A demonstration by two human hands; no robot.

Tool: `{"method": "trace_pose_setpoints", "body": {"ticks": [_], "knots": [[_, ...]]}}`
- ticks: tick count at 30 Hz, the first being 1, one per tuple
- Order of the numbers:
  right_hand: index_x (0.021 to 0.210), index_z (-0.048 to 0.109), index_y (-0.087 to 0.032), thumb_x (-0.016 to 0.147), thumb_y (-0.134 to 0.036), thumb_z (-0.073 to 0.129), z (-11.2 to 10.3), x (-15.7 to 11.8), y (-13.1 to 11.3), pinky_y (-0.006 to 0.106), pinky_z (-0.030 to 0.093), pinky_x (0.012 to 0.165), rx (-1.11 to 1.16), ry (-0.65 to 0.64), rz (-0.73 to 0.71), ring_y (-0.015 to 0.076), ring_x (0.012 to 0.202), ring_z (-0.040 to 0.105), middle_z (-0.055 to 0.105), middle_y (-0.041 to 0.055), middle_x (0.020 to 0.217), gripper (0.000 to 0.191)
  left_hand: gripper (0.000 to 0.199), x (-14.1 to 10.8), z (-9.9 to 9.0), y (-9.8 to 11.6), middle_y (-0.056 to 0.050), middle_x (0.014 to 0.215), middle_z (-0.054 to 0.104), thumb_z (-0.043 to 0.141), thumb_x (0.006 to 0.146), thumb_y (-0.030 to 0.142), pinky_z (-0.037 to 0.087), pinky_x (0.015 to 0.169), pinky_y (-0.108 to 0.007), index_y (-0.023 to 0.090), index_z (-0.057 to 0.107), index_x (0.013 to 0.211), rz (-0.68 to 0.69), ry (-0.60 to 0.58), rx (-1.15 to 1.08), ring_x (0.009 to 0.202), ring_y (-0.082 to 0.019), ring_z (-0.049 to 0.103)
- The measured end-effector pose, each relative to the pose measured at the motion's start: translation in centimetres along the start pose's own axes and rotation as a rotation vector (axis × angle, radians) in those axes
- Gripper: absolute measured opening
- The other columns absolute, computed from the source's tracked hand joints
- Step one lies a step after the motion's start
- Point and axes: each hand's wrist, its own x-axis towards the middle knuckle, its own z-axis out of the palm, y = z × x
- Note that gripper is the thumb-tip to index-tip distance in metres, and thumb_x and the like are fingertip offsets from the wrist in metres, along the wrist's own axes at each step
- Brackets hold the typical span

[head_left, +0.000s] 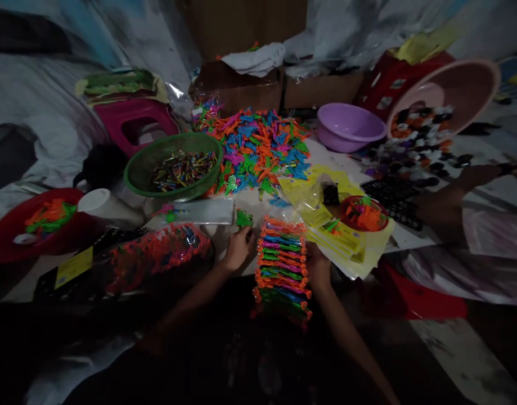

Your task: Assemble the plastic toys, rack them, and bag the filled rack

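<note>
My left hand (238, 250) is closed at the fingertips on a small green plastic toy (244, 218), just above the white tabletop. In front of me stands a clear plastic bag (282, 261) packed with stacked rows of orange, green, pink and blue plastic toys. My right hand (319, 264) grips the right side of this bag, its fingertips partly hidden behind it. Beyond both hands lies a large heap of loose coloured plastic toys (262, 146). Left of my left hand rests another filled clear bag (161, 253).
A green basin (174, 169) holds small coloured sticks. Yellow printed sheets (342, 242) lie under a small red bowl (363, 214). A purple basin (351, 126) stands behind. At left are a red basin (5, 230) and white cup (108, 205). Another person's arm (461, 188) reaches in from the right.
</note>
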Motion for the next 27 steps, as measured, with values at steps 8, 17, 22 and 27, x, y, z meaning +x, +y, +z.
{"method": "trace_pose_setpoints", "body": {"ticks": [8, 17, 22, 27], "knots": [[0.080, 0.060, -0.017, 0.086, -0.027, 0.042, -3.2, 1.3, -1.1, 0.021, 0.044, 0.056, -0.051, 0.078, -0.259, 0.0126, 0.058, 0.061, 0.066, 0.0039, 0.068, 0.022, 0.028, -0.2, -2.6, 2.8, 0.000, 0.061, 0.058, 0.039, 0.087, 0.027, 0.036, 0.057, -0.020, 0.017, 0.055, 0.066, 0.320, 0.117, 0.182, 0.057, -0.009, 0.052], [0.072, 0.057, -0.016, 0.087, -0.023, 0.043, -5.8, 1.2, -2.9, 0.019, 0.036, 0.051, -0.010, -0.016, -0.352, 0.0091, 0.050, 0.052, 0.058, 0.0009, 0.057, 0.022, 0.027, -0.6, -4.6, 2.5, 0.000, 0.062, 0.055, 0.036, 0.088, 0.023, 0.038, 0.058, -0.019, 0.016, 0.053, 0.068, 0.615, -0.035, 0.260, 0.058, -0.008, 0.052], [0.070, 0.058, -0.015, 0.086, -0.023, 0.044, -7.0, 0.8, -3.3, 0.021, 0.034, 0.052, -0.164, -0.070, -0.504, 0.0102, 0.052, 0.051, 0.057, 0.0021, 0.057, 0.023, 0.025, -1.4, -5.1, 1.5, 0.000, 0.066, 0.056, 0.035, 0.089, 0.023, 0.040, 0.058, -0.018, 0.017, 0.053, 0.074, 0.702, -0.068, 0.322, 0.060, -0.008, 0.054], [0.075, 0.061, -0.016, 0.083, -0.022, 0.047, -8.0, -0.7, -3.1, 0.022, 0.034, 0.056, -0.233, -0.155, -0.601, 0.0111, 0.058, 0.052, 0.059, 0.0026, 0.060, 0.018, 0.022, -2.6, -5.4, 0.8, 0.001, 0.062, 0.055, 0.038, 0.087, 0.023, 0.038, 0.054, -0.018, 0.018, 0.053, 0.071, 0.726, -0.073, 0.404, 0.057, -0.008, 0.053]]}}
